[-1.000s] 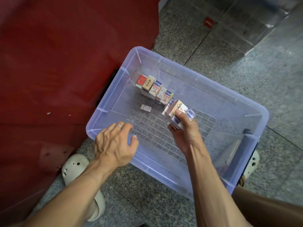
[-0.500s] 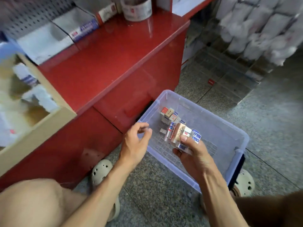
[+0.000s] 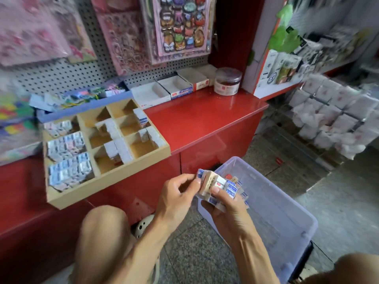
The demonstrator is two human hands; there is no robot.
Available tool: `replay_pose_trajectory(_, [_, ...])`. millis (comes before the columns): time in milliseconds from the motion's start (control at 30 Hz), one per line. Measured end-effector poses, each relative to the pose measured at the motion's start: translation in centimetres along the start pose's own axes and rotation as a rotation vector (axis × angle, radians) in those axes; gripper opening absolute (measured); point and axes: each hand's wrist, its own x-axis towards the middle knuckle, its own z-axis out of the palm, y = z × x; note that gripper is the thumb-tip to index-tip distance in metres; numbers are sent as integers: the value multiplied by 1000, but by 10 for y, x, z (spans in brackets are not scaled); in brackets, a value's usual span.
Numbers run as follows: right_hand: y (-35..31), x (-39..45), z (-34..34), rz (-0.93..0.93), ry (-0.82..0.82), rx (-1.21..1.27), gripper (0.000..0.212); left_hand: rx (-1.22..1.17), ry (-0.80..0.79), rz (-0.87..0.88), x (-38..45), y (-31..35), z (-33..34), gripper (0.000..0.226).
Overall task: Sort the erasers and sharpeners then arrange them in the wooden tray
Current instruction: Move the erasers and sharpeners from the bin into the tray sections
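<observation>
My right hand (image 3: 226, 208) grips bundle of erasers (image 3: 217, 186) above clear bin (image 3: 287, 218). My left hand (image 3: 176, 194) pinches bundle's left end. Wooden tray (image 3: 106, 177) on red tabletop (image 3: 205, 117), compartments partly filled.

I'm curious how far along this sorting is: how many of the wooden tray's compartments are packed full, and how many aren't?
Packed full (left column): 3
Room left (middle and right columns): 6
Total: 9 compartments in the wooden tray
</observation>
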Motion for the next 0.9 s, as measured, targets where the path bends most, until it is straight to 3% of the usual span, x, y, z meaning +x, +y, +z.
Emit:
replay_pose_trajectory(200, [-5, 15, 47, -29, -70, -20, 87, -72, 66, -53, 9, 18, -43, 12])
replay_pose_trajectory(300, [-1, 25, 62, -22, -70, 11, 62, -110, 140, -58, 19, 25, -60, 4])
replay_pose_trajectory(400, [0, 38, 76, -19, -98, 66, 47, -124, 167, -47, 35, 29, -75, 16])
replay_pose_trajectory(533, [-5, 60, 93, 5, -100, 177, 78, -131, 167, -18, 62, 37, -94, 24])
replay_pose_trajectory(600, [-8, 74, 98, 19, -100, 215, 83, -90, 197, -6, 85, 37, -109, 22])
replay_pose_trajectory(700, [-14, 97, 101, 32, -124, 207, 74, -2, 244, -24, 123, 33, -130, 15])
replay_pose_trajectory(900, [-19, 144, 97, 12, -125, 132, 72, 325, 243, -77, 201, -4, -151, 11])
